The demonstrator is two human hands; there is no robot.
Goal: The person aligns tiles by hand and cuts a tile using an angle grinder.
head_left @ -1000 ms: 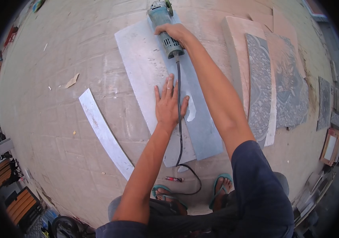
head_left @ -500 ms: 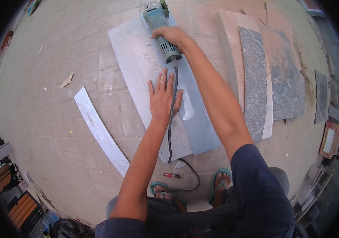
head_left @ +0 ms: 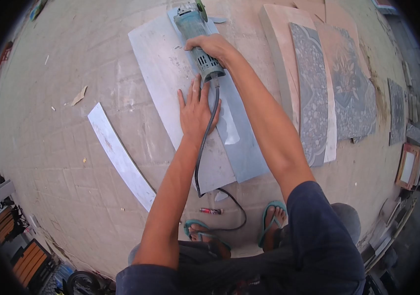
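Observation:
My right hand [head_left: 213, 48] is wrapped round the body of a teal angle grinder [head_left: 192, 29], whose green disc is at the far end. The grinder is over the far part of a blue-grey panel [head_left: 244, 152]. That panel overlaps a wider, pale panel [head_left: 156, 64] on the ground. My left hand [head_left: 196, 110] lies flat with fingers spread on the panels, just below the grinder's rear end. A black cord [head_left: 201, 152] runs from the grinder past this hand towards my feet.
A narrow pale strip [head_left: 121, 157] lies to the left. Patterned grey tiles [head_left: 310, 88] rest on boards at the right. A red marker-like tube [head_left: 211, 211] lies near my sandalled feet. Farther right stands a wooden frame [head_left: 409, 167].
The grinder and my right hand have shifted slightly left in view. A small piece now shows beyond the disc. My left hand appears nearer the grinder's rear, and the cord bends more to the left.

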